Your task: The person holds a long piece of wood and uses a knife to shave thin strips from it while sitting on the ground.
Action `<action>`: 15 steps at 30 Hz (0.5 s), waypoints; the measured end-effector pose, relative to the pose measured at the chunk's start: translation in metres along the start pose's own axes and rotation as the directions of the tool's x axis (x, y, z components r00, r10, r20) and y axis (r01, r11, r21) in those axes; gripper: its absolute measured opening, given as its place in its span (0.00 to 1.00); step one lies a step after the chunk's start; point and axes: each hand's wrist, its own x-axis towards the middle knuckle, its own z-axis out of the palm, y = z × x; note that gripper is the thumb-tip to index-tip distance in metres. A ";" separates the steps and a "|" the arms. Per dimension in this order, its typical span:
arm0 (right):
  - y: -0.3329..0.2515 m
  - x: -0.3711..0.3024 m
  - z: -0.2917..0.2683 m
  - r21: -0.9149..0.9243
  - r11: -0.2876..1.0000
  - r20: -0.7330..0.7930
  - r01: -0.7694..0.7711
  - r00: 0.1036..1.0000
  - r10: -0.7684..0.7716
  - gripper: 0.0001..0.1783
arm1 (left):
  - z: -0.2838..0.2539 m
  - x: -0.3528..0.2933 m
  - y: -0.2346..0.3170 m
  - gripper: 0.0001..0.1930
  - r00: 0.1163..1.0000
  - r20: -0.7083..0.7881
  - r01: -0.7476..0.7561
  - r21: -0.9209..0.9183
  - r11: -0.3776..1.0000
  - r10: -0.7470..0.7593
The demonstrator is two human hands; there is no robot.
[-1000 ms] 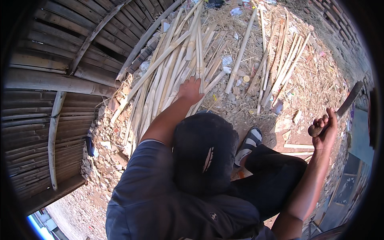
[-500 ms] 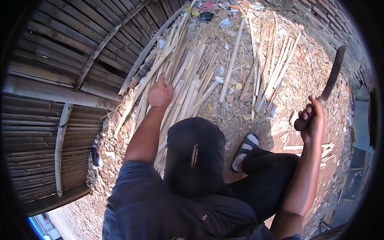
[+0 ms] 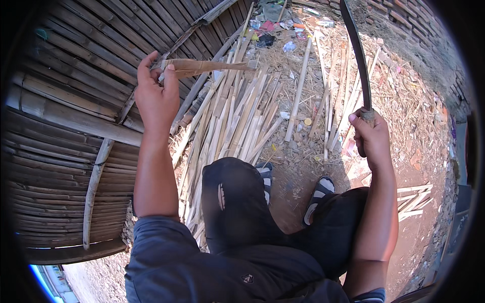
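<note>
My left hand (image 3: 157,101) is raised at the left, its fingers closed around one end of a flat brown bamboo piece (image 3: 204,66). The piece points to the right and narrows toward its far end. At the right, my right hand (image 3: 375,139) grips a machete (image 3: 361,65) by its handle, the long dark blade standing upward and leaning slightly left. Below the held piece, a pile of split bamboo strips (image 3: 237,118) lies on the ground, close to my knees.
A slatted bamboo wall (image 3: 60,151) rises on the left. More strips (image 3: 343,96) and a single pale pole (image 3: 300,93) lie ahead on ground strewn with straw and litter. Short strips (image 3: 414,202) lie at the right. A brick wall (image 3: 404,20) stands at the far right.
My left hand has come up from the strip pile and to the left, now holding a bamboo piece. My right hand has moved left, swinging the machete blade upright.
</note>
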 end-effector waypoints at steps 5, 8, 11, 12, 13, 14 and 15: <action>0.000 -0.001 0.011 -0.220 0.955 0.236 0.200 0.960 -0.147 0.15 | -0.023 0.018 0.030 0.23 0.999 0.008 -0.050 0.060 0.997 0.049; 0.003 -0.004 0.019 -0.264 0.922 0.328 0.283 0.925 -0.190 0.13 | -0.025 0.027 0.037 0.23 0.996 0.022 -0.084 0.017 0.996 0.083; -0.003 -0.008 0.022 -0.361 0.892 0.365 0.271 0.922 -0.133 0.13 | -0.035 0.029 0.051 0.21 0.989 -0.043 -0.140 -0.011 0.990 0.140; -0.001 -0.007 0.022 -0.368 0.892 0.374 0.264 0.920 -0.118 0.13 | -0.039 0.031 0.053 0.20 0.987 -0.060 -0.152 -0.051 0.987 0.149; 0.002 -0.006 0.023 -0.376 0.891 0.383 0.256 0.918 -0.103 0.14 | -0.042 0.033 0.059 0.20 0.987 -0.050 -0.155 -0.065 0.986 0.152; 0.004 -0.005 0.022 -0.395 0.885 0.393 0.246 0.916 -0.079 0.16 | -0.046 0.035 0.066 0.21 0.987 -0.040 -0.158 -0.079 0.984 0.155; 0.004 -0.004 0.022 -0.411 0.879 0.406 0.240 0.912 -0.059 0.19 | -0.051 0.037 0.071 0.21 0.987 -0.034 -0.162 -0.090 0.983 0.160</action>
